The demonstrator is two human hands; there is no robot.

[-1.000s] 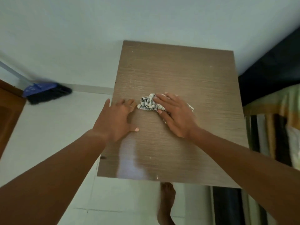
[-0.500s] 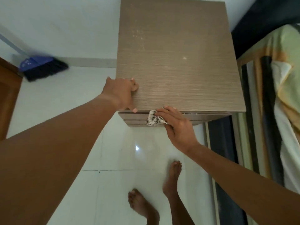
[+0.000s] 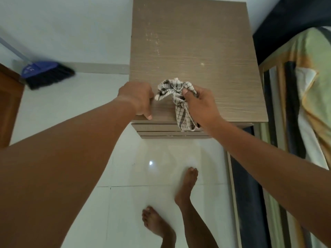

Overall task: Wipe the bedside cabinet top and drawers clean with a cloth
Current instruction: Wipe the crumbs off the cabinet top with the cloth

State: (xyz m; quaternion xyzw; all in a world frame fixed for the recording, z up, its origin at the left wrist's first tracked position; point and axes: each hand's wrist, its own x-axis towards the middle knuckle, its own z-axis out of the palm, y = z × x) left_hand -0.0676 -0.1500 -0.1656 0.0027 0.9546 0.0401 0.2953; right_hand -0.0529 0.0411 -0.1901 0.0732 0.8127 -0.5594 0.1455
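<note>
The bedside cabinet (image 3: 193, 42) has a brown wood-grain top with pale specks near its far left. Its drawer fronts (image 3: 157, 132) show as thin strips below the front edge. My right hand (image 3: 200, 104) is shut on a crumpled white-and-black checked cloth (image 3: 172, 90), held just above the front part of the top. A loose end of the cloth hangs down over the drawer fronts. My left hand (image 3: 138, 99) rests on the front left corner of the top, fingers curled over the left edge and thumb on the top near the front edge.
A blue broom head with black bristles (image 3: 44, 74) lies against the wall at the left. A brown wooden door (image 3: 9, 108) is at the far left. A bed with striped and green bedding (image 3: 304, 104) stands close on the right. My bare feet (image 3: 186, 188) stand on glossy white tiles.
My right hand has lifted the cloth from the drawer front up over the front edge of the top, and the cloth now hangs looser. My left hand stays at the front left corner.
</note>
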